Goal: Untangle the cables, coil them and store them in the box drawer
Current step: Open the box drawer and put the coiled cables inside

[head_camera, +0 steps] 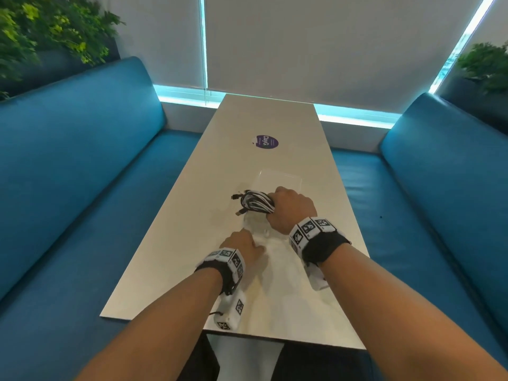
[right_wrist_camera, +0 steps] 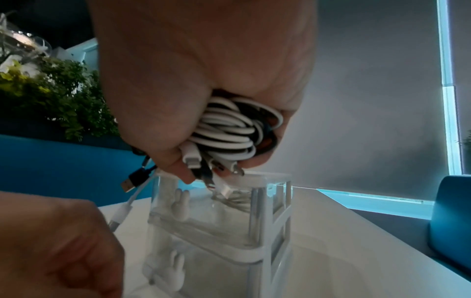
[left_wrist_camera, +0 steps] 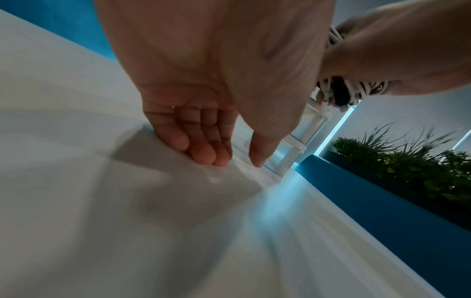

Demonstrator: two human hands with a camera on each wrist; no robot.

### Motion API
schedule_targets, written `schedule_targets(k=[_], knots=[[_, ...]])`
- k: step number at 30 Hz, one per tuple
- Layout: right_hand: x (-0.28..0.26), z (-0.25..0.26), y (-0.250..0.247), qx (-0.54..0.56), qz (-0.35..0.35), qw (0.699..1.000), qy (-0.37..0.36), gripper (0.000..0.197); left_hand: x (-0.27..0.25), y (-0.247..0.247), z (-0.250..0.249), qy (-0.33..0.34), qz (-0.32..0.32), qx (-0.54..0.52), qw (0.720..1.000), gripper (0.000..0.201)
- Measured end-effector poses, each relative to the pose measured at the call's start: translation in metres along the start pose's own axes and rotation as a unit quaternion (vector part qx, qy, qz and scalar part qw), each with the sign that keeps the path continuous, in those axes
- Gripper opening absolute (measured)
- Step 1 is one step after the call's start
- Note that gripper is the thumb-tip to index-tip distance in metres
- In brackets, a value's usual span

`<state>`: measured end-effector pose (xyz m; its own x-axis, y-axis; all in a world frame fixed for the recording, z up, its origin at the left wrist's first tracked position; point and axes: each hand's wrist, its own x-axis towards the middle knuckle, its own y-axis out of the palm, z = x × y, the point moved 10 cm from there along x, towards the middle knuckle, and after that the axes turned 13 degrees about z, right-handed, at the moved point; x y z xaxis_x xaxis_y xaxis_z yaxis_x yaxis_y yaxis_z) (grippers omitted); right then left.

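Note:
My right hand (head_camera: 275, 206) grips a coiled bundle of black and white cables (head_camera: 254, 202) just above a clear plastic drawer box (head_camera: 279, 178) in the middle of the white table (head_camera: 247, 119). In the right wrist view my right hand (right_wrist_camera: 216, 163) is wrapped round the cables (right_wrist_camera: 226, 131). Their plug ends hang down into the top of the drawer box (right_wrist_camera: 270, 221), which has two tiers with rabbit-shaped handles (right_wrist_camera: 181, 203). The top drawer (head_camera: 254, 225) looks pulled out toward me. My left hand (head_camera: 247, 242) sits beside the drawer front; in the left wrist view the left hand (left_wrist_camera: 229, 159) is relaxed and holds nothing.
A round purple sticker (head_camera: 265, 142) lies farther back on the table. Blue benches (head_camera: 82, 174) run along both sides, with plants (head_camera: 55, 31) behind them. A blind-covered window closes off the far end. The table's near edge (head_camera: 275, 338) is close to my body.

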<state>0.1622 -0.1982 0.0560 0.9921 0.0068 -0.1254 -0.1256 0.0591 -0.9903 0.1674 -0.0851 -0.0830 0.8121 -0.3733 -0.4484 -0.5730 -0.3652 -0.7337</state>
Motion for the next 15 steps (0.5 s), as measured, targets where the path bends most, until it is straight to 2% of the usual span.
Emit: schedule_targets(k=[6, 11, 15], knots=[[-0.027, -0.001, 0.003, 0.032, 0.011, 0.999, -0.006, 0.022, -0.014, 0.006, -0.002, -0.025, -0.039, -0.035, 0.998, 0.050], [-0.043, 0.005, 0.004, 0.060, 0.004, 0.998, 0.000, 0.017, -0.022, 0.020, -0.010, -0.015, -0.038, -0.107, 0.993, 0.045], [-0.049, 0.004, 0.006, 0.062, 0.007, 0.998, 0.002, 0.016, -0.030, 0.024, -0.013, -0.014, -0.036, -0.109, 0.993, 0.042]])
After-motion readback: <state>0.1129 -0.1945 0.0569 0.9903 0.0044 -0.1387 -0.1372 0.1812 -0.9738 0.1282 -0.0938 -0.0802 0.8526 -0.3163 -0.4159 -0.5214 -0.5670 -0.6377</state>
